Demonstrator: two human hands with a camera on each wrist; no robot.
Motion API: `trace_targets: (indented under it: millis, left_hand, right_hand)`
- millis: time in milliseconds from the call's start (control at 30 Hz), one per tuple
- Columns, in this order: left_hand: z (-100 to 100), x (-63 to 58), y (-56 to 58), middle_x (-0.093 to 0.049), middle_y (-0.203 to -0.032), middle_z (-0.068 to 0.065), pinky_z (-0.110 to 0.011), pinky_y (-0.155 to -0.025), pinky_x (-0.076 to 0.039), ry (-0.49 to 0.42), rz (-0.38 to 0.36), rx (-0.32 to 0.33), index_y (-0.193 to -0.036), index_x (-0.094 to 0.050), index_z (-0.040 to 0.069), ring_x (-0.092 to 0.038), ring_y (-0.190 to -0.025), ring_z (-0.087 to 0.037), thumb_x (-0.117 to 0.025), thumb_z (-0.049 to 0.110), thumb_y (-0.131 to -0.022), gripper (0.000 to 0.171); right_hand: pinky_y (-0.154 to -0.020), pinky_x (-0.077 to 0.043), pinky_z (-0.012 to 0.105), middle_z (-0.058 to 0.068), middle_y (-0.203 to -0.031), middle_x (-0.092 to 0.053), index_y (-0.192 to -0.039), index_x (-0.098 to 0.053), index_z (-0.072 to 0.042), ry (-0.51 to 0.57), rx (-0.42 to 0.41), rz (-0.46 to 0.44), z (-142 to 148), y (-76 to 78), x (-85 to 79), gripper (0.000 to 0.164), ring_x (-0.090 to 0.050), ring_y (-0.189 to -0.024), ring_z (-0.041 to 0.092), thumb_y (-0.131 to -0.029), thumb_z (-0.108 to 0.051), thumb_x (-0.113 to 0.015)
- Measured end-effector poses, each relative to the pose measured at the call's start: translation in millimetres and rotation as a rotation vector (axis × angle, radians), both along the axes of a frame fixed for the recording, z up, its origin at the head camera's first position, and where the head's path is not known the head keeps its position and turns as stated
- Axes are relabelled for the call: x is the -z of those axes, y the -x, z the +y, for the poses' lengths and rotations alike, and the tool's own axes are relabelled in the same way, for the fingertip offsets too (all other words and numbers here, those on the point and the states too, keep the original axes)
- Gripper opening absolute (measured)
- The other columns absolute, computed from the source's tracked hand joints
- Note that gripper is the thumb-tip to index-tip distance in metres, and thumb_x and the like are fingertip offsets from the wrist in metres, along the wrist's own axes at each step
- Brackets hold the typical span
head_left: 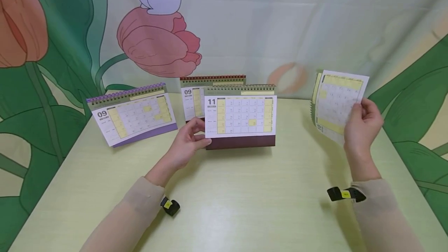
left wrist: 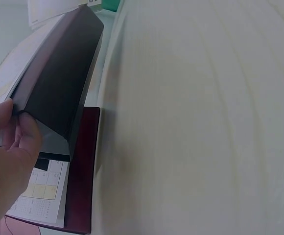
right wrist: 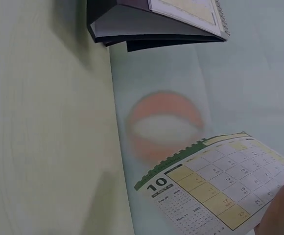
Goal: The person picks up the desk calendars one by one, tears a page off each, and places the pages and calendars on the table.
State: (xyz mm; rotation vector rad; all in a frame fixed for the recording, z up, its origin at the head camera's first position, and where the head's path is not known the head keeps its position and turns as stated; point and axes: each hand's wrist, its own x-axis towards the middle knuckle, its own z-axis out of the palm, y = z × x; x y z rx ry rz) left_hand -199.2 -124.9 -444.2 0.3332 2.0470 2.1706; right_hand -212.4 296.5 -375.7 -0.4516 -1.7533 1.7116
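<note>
In the head view my left hand [head_left: 189, 141] pinches the lower left edge of a desk calendar [head_left: 241, 116] showing month 11, with a dark maroon base. Its dark side [left wrist: 63, 63] and the pinching fingers [left wrist: 29, 132] show in the left wrist view. Off to the right, my right hand [head_left: 364, 125] holds a loose calendar page [head_left: 337, 100] upright in the air, gripping its right edge. That page [right wrist: 220, 181] reads 10 in the right wrist view and has a notched green edge. Whether the held calendar touches the table cannot be told.
Behind the held calendar stands another one [head_left: 192, 102] reading 09, with a red-brown spiral, partly hidden. A purple calendar [head_left: 134, 116], also on 09, is at the left. All are on a pale table [head_left: 252, 197] before a flower-print curtain [head_left: 245, 30]. Black straps circle both wrists.
</note>
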Motion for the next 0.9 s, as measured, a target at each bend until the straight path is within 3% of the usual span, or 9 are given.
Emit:
trace_targets:
  millis: [267,567,700,800,900]
  left_hand:
    - [2,0.8,1.0,-0.06,-0.114,-0.017,-0.031,-0.08,-0.058,0.001,0.012,0.008,-0.114,-0.051,-0.004,-0.066,-0.092,-0.029,-0.061,-0.023,-0.089,0.033]
    - [5,0.0,2.2,-0.06,-0.116,-0.018,-0.032,-0.082,-0.058,0.001,0.015,0.025,-0.114,-0.051,-0.005,-0.067,-0.093,-0.028,-0.061,-0.023,-0.088,0.033]
    - [4,-1.1,2.0,-0.059,-0.118,-0.018,-0.033,-0.085,-0.058,0.019,0.005,0.023,-0.115,-0.051,-0.004,-0.067,-0.097,-0.029,-0.062,-0.022,-0.089,0.033]
    - [4,-0.5,2.3,-0.059,-0.118,-0.018,-0.033,-0.085,-0.058,0.019,0.0,0.027,-0.115,-0.052,-0.004,-0.067,-0.096,-0.029,-0.062,-0.021,-0.09,0.033]
    - [5,0.1,2.7,-0.059,-0.117,-0.018,-0.033,-0.084,-0.058,0.014,-0.001,0.033,-0.115,-0.051,-0.004,-0.067,-0.095,-0.028,-0.062,-0.022,-0.09,0.032]
  right_hand:
    - [-0.078,-0.052,0.021,0.008,-0.12,-0.071,-0.128,-0.068,-0.005,-0.345,0.036,-0.108,9,2.3,7.4,0.03,-0.067,-0.098,0.01,-0.109,-0.018,-0.049]
    - [-0.074,-0.04,0.014,0.02,-0.112,-0.072,-0.125,-0.07,0.003,-0.686,0.042,-0.038,27,3.3,19.8,0.031,-0.054,-0.086,-0.003,-0.108,-0.013,-0.049]
    - [-0.074,-0.041,0.019,0.022,-0.113,-0.072,-0.123,-0.071,0.004,-0.809,0.048,0.007,36,6.7,26.2,0.028,-0.062,-0.084,0.013,-0.106,-0.006,-0.05]
    - [-0.077,-0.05,0.038,0.025,-0.111,-0.072,-0.12,-0.071,0.006,-0.887,0.037,0.022,43,8.3,30.5,0.027,-0.067,-0.086,0.038,-0.105,-0.002,-0.049]
    - [-0.079,-0.05,0.06,0.027,-0.11,-0.071,-0.119,-0.071,0.006,-0.943,0.018,0.002,48,8.3,33.5,0.028,-0.067,-0.093,0.049,-0.105,-0.001,-0.048]
